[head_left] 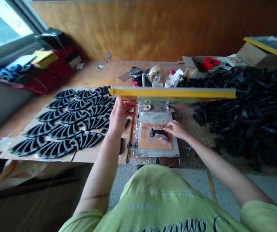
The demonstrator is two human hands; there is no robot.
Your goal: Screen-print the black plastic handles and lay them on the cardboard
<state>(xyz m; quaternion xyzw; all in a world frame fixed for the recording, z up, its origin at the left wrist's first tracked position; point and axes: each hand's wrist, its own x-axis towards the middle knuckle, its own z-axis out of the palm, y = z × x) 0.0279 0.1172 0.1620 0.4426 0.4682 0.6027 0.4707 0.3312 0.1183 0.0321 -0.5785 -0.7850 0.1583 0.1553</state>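
My left hand [119, 114] is raised at the left end of a yellow-edged frame [174, 93], its fingers apart near the frame's underside; whether it touches the frame is unclear. My right hand [177, 129] pinches the right end of a curved black part [159, 132]. That part lies on a light block on a brown board [145, 137], which rests on a grey metal plate [175, 146]. The frame spans above the far side of the plate, seen nearly edge-on.
Rows of black ribbed parts [61, 132] cover cardboard at the left. A large heap of black parts [254, 116] fills the right. Behind the frame stand a black tub [136, 76], a tape roll [156, 74] and bottles. An open carton [191, 66] sits behind right.
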